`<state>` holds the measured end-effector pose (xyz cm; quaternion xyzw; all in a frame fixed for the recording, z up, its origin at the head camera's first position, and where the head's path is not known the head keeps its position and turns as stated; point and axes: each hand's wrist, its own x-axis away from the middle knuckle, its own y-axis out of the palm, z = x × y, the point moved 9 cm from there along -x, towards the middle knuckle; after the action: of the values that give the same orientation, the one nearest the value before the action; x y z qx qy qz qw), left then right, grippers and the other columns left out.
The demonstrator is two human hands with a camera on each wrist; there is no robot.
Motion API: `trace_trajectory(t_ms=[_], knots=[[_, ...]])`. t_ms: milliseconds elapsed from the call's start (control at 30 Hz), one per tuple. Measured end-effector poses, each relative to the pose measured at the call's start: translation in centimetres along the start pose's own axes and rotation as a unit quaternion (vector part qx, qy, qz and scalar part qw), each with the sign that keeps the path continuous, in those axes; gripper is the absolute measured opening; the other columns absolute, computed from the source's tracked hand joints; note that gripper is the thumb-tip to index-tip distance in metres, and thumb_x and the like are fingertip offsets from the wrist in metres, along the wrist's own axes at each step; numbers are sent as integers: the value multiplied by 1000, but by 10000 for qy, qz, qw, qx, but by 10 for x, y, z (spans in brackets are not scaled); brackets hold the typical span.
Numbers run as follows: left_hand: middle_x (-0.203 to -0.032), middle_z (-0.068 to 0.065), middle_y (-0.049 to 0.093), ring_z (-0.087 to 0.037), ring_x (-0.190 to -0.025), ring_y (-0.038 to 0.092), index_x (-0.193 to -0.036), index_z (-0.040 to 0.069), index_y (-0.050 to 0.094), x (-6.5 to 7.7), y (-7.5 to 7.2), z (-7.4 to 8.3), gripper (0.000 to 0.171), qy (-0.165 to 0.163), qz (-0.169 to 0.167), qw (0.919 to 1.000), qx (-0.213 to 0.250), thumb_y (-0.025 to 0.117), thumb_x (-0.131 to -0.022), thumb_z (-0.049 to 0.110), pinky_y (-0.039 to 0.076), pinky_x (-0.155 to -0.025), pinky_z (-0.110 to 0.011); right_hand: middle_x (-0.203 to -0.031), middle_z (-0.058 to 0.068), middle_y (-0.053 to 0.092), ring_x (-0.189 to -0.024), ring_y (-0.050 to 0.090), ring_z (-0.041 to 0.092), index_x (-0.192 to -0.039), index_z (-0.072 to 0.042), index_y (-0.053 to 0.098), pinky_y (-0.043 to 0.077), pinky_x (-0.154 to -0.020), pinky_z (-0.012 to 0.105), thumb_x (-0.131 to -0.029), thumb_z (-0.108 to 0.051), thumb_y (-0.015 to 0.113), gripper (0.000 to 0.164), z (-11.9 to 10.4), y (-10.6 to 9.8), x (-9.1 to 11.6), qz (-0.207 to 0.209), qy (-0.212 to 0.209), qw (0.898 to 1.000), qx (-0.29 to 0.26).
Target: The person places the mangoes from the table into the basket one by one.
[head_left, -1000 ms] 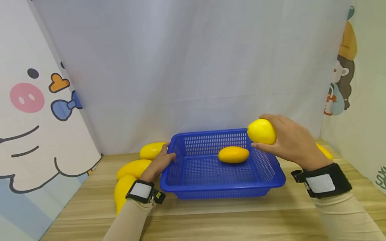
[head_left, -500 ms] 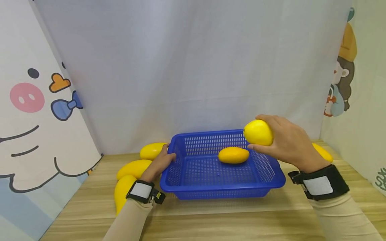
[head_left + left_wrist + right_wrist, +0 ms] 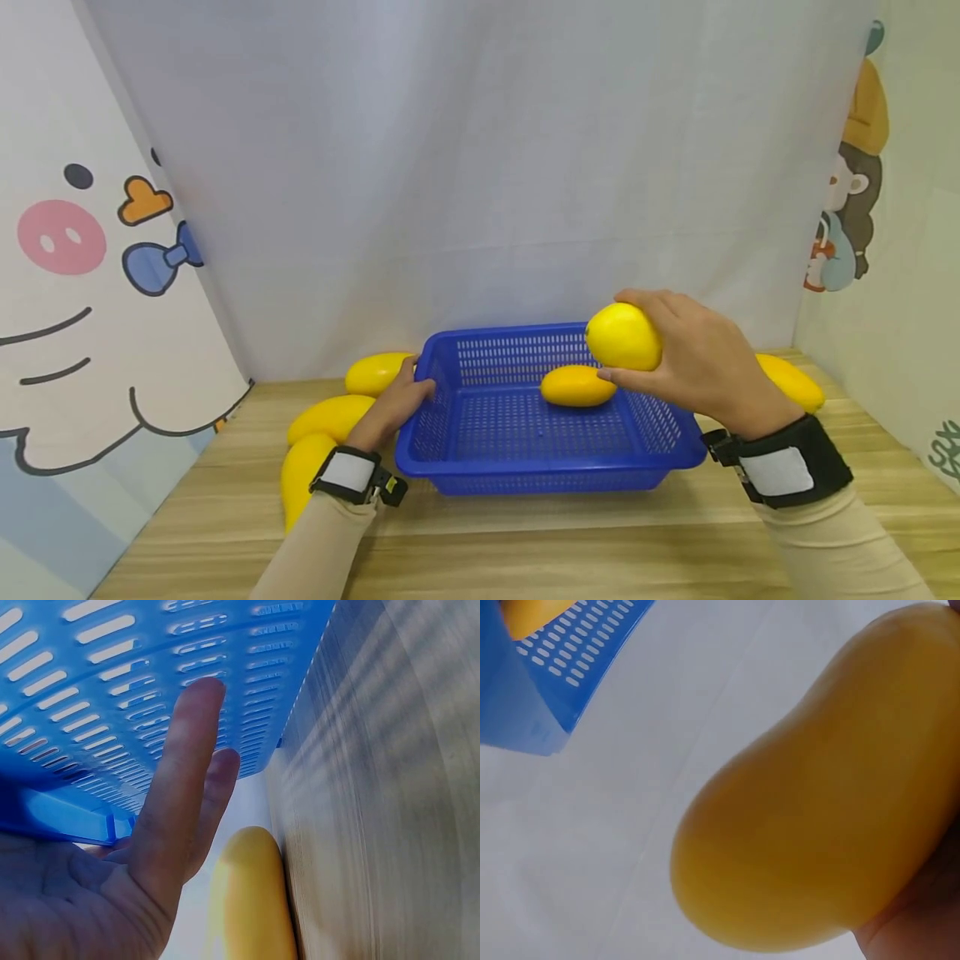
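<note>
Looking at the mango (image 3: 621, 336) up at the far right corner of the blue basket (image 3: 551, 463), I'd mostly worry about a slip. The right hand's (image 3: 693, 360) grip is wrapped on it, fingers over the top, thumb underneath, but that skin looks smooth and shiny, and a long end sticks out past the palm in the wrist view. Can't really tell how high it is over the rim, so coming in low could knock the side wall. Letting go too early might also bounce it off the mango already in the basket (image 3: 568, 386) and send that one rolling. Meanwhile the left hand (image 3: 397, 404) pinches the left rim, thumb inside, fingers down the outer wall; leaning on it could tip the thing or shove it into the mangoes on the left (image 3: 330, 418) of the tabletop (image 3: 525, 546).
</note>
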<state>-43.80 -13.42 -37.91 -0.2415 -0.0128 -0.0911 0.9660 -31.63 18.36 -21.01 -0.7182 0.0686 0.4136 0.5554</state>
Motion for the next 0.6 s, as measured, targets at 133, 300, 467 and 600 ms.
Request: trace_trajectory(t_ms=[133, 300, 467, 600], knots=[[-138, -17, 32, -33, -110, 39, -144, 12, 12, -1, 0, 1, 73, 54, -12, 10000, -33, 46, -79, 18, 35, -90, -46, -112, 6, 58, -83, 55, 20, -130, -19, 47, 48, -60, 39, -67, -71, 62, 83, -4, 1, -2, 49, -86, 9999, -33], [-138, -15, 32, -33, -110, 39, -145, 15, 11, 1, 0, -3, 72, -51, -43, 10000, 48, 45, -81, 19, 36, -90, -47, -112, 5, 57, -83, 54, 20, -130, -20, 46, 48, -60, 37, -67, -73, 60, 84, -11, 4, -5, 59, -161, 9998, -96], [-137, -14, 33, -33, -109, 40, -145, 17, 11, 2, 1, -4, 72, -56, -25, 10000, 56, 45, -81, 20, 37, -88, -46, -112, 4, 56, -84, 54, 20, -131, -20, 45, 49, -63, 38, -68, -73, 58, 84, -15, 5, -7, 18, -159, 9998, -149], [-138, -15, 33, -33, -109, 40, -145, 16, 11, 0, 1, -2, 71, -5, -21, 10000, 20, 45, -82, 20, 37, -88, -45, -111, 4, 56, -83, 54, 20, -130, -21, 46, 48, -62, 38, -67, -73, 59, 83, -14, 5, -7, 23, -124, 9998, -160]])
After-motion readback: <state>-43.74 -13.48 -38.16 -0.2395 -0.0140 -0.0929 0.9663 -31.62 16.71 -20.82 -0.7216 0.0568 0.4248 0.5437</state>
